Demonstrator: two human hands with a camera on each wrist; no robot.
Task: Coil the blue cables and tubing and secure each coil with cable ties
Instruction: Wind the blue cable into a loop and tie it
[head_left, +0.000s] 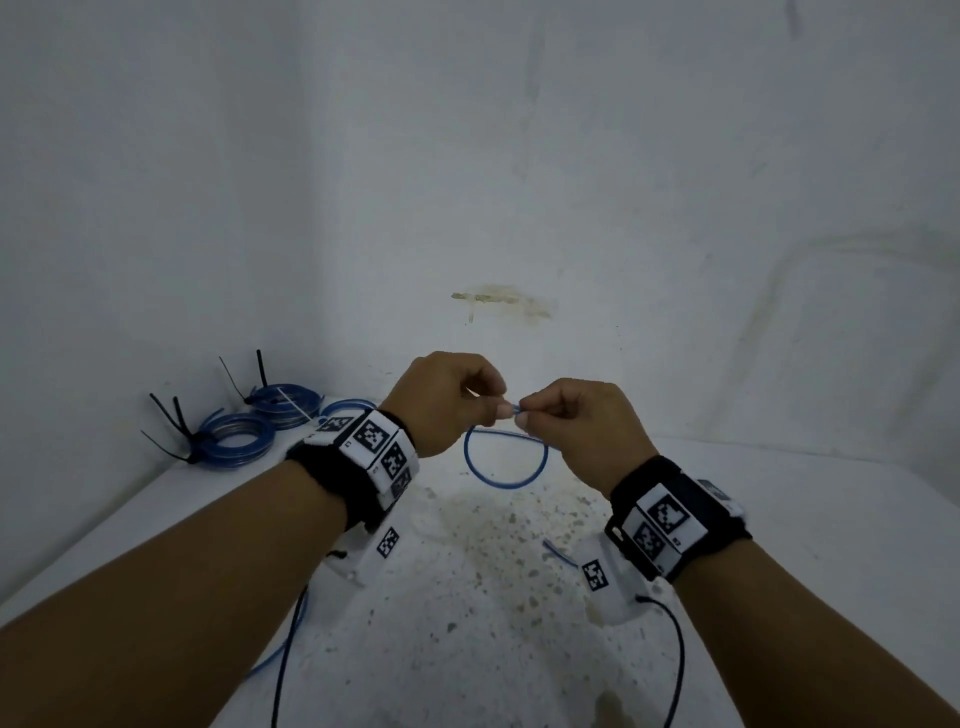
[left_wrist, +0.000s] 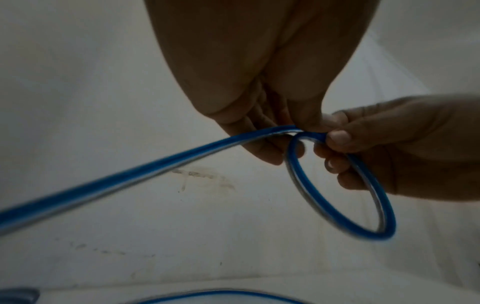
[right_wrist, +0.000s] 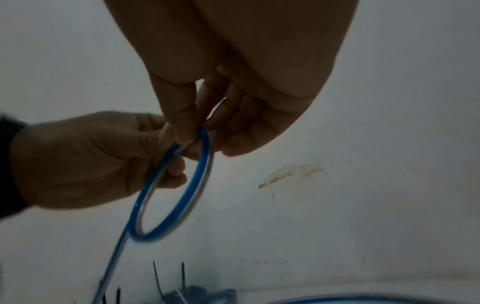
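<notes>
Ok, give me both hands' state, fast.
Left hand: fingers curled, pinching the blue tubing at the top of its first loop.
Right hand: fingers curled, pinching the same tubing beside the left fingertips.

Pinch point on the tubing (head_left: 505, 464) hidden in the head view between the left hand (head_left: 451, 401) and right hand (head_left: 574, 422); only a sliver of blue visible there. Free run of tubing cut off by the left edge of the left wrist view and by the bottom edge of the right wrist view. Finished coils (right_wrist: 200, 296) smeared to a dark blur at the bottom of the right wrist view, ties (right_wrist: 183, 275) mere thin strokes. Both forearms cropped by the bottom edge of the head view.
</notes>
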